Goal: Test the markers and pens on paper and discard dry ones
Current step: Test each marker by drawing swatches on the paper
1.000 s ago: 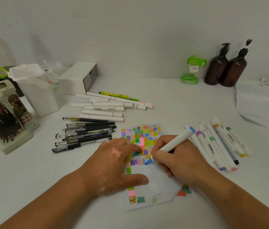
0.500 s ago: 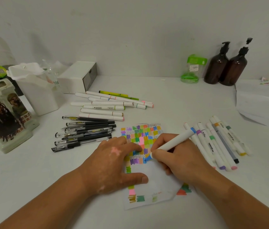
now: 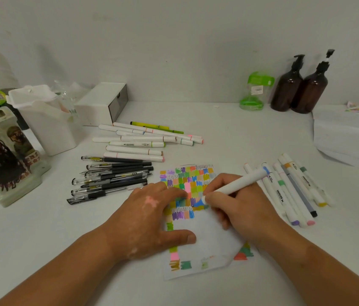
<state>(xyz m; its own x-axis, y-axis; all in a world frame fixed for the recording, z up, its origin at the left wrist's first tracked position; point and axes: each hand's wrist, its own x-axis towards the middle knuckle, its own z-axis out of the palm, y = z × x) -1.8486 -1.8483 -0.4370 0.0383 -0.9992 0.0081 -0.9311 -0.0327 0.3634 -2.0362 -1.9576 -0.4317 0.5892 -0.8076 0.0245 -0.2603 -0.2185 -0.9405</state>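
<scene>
Paper (image 3: pixel 209 239) — mostly swatched, so I judge testing well along; my right hand (image 3: pixel 240 208) grips a blue-banded marker (image 3: pixel 240 183) tip-down, left hand (image 3: pixel 152 215) flat on it — what remains untested, I cannot tell

The white surface (image 3: pixel 240 133) carries a swatch-covered paper sheet (image 3: pixel 209 241) near its front edge. Black gel pens (image 3: pixel 119 173) lie to the left of the sheet and white-barrelled markers (image 3: pixel 279 196) to its right. Two brown pump bottles (image 3: pixel 287 90) stand along the back edge.
</scene>
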